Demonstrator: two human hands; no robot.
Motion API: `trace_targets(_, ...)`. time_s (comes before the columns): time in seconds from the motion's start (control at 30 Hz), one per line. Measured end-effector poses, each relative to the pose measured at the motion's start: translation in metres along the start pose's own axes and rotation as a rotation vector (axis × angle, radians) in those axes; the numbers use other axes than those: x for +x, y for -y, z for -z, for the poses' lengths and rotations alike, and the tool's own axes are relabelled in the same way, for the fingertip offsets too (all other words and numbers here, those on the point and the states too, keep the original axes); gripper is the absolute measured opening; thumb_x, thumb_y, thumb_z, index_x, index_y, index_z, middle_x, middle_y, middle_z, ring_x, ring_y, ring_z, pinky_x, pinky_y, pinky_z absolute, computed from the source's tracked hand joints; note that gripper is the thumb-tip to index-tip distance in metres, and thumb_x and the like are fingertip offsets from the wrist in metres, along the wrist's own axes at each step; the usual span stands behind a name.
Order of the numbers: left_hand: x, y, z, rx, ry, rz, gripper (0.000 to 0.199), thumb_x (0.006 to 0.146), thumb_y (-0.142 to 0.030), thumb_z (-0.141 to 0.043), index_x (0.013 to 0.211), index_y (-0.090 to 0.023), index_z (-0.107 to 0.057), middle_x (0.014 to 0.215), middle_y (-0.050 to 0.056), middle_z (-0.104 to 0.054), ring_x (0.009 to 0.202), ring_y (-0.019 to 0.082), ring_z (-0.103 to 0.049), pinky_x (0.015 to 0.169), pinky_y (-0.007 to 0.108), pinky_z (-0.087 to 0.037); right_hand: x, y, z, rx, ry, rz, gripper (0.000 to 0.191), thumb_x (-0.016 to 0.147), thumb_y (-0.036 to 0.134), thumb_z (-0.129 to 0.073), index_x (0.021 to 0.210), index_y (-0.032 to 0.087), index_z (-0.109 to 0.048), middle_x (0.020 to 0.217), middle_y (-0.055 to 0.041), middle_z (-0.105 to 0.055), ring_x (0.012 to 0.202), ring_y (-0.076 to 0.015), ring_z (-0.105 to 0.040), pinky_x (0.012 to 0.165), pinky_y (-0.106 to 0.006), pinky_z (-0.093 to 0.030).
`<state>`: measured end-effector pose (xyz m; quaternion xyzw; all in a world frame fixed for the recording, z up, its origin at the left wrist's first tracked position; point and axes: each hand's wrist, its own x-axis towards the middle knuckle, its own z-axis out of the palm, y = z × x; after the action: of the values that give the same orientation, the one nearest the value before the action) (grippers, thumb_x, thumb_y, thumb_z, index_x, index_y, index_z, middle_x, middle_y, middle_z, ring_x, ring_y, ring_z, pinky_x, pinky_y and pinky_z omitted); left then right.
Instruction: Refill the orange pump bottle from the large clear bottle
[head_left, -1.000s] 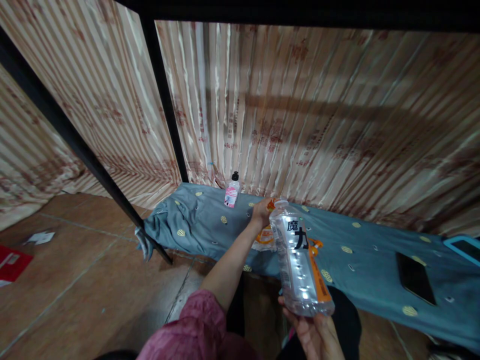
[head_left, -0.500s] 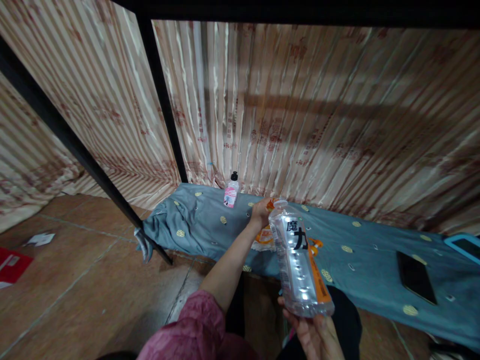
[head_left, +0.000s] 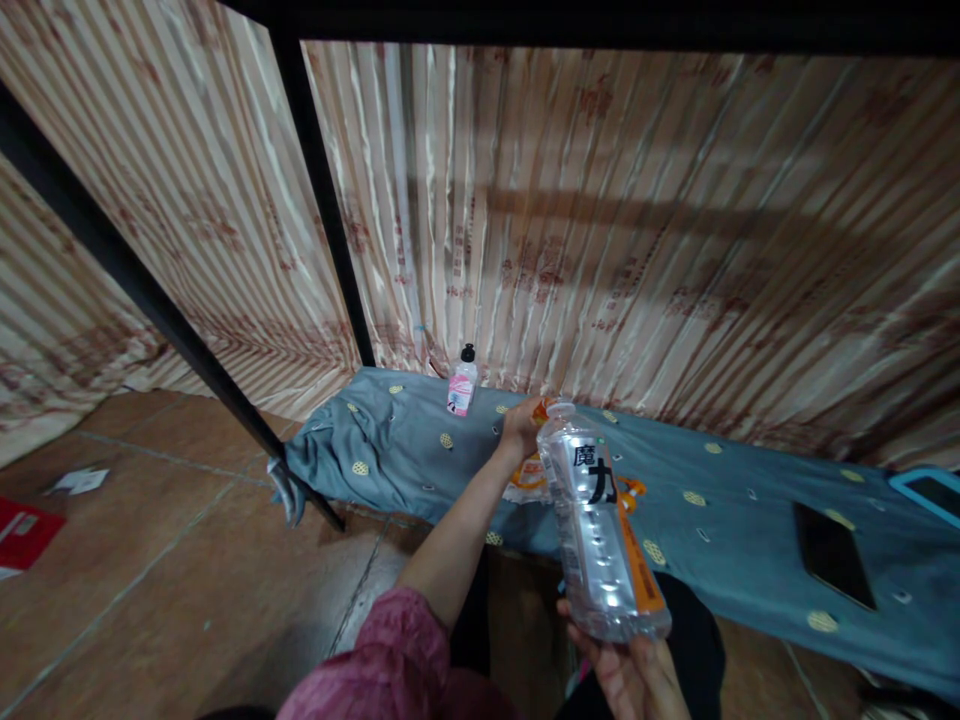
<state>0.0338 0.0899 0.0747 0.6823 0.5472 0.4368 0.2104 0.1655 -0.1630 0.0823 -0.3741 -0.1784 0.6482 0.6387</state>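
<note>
The bottle (head_left: 596, 530) tilts above the cloth (head_left: 750, 545), top pointing away; it could swivel or slip if the right hand (head_left: 628, 672), partly closed round its base, loosens. The left hand (head_left: 520, 427) curls beside its top at an orange piece (head_left: 542, 408); whether it grips this or steadies the bottle, I cannot tell. Thin clear plastic may dent under a squeeze; the bottle is long and round-shouldered, the cloth soft-looking and creased

I cannot make out the fingertips of the left hand (head_left: 520, 427) beside the clear bottle (head_left: 596, 540), which hides part of an orange thing (head_left: 529, 477). Edges cut the right hand (head_left: 624, 675), at five o'clock, and the red packet (head_left: 26, 533), between eight and nine.
</note>
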Motion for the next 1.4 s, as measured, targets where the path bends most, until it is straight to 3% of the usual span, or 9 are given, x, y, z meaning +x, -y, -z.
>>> trace_targets(0.63,-0.002,-0.008,0.006,-0.033,0.022,0.027,0.014,0.078,-0.025,-0.069,0.088,-0.016,-0.072,0.088,0.002,-0.073,0.080,0.016,-0.066,0.076,0.025,-0.050,-0.001,0.000,-0.001,0.019,0.013,0.000,0.039,0.063,0.045,-0.089,0.097,0.032,-0.077,0.093,-0.0055,-0.084,0.078,-0.0275,-0.079,0.065,-0.028,-0.064)
trace_targets(0.97,0.000,-0.002,0.000,-0.026,0.015,0.030,0.013,0.077,-0.026,-0.068,0.086,-0.017,-0.071,0.085,0.000,-0.073,0.076,0.015,-0.064,0.071,0.024,-0.051,-0.001,-0.002,0.003,0.022,0.039,0.002,0.038,0.067,0.045,-0.086,0.102,0.034,-0.076,0.097,-0.0052,-0.083,0.081,-0.0276,-0.079,0.068,-0.028,-0.064)
trace_targets(1.4,0.000,-0.005,0.005,-0.025,0.025,0.025,0.014,0.078,-0.026,-0.068,0.088,-0.016,-0.071,0.088,0.002,-0.073,0.080,0.016,-0.065,0.076,0.025,-0.051,0.002,0.000,0.008,0.003,0.015,-0.019,0.040,0.062,0.043,-0.090,0.098,0.031,-0.077,0.095,-0.0073,-0.083,0.081,-0.0279,-0.079,0.068,-0.030,-0.064)
